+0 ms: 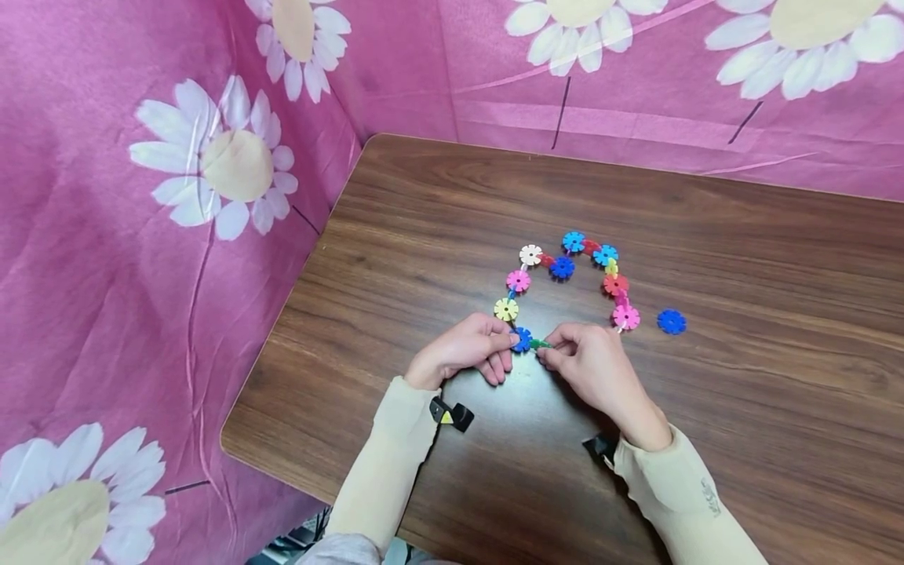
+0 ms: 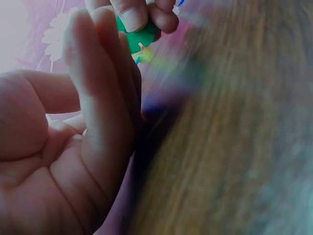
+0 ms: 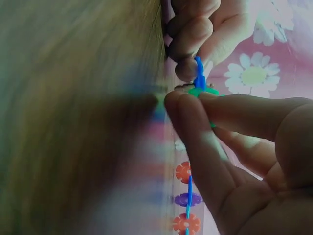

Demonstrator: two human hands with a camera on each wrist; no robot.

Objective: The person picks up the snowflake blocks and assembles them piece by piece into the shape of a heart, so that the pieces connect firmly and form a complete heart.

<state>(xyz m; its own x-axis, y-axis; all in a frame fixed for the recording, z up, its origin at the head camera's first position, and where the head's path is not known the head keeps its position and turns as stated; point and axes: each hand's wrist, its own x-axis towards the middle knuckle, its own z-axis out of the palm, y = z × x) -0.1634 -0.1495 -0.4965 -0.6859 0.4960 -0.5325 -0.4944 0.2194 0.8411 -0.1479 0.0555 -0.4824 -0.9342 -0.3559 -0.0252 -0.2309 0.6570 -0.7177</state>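
In the head view, my left hand (image 1: pixel 475 347) pinches a blue notched snowflake disc (image 1: pixel 521 340) at the near left of a chain of coloured discs. My right hand (image 1: pixel 593 362) pinches a green disc (image 1: pixel 540 344), which stands on edge against the blue one's right side. The right wrist view shows the green disc (image 3: pixel 211 91) between thumb and fingers, meeting the upright blue disc (image 3: pixel 199 73). Beyond the blue disc, the chain runs through a yellow disc (image 1: pixel 505 309), a pink disc (image 1: pixel 518 281) and a white disc (image 1: pixel 530 255). Fingers partly cover the blue and green discs.
The chain bends across the back and down the right side to a red disc (image 1: pixel 616 284) and a pink disc (image 1: pixel 625 317), close to my right hand. A loose blue disc (image 1: pixel 672 322) lies farther right on the wooden table (image 1: pixel 777 345). Flowered pink cloth (image 1: pixel 402 78) hangs behind.
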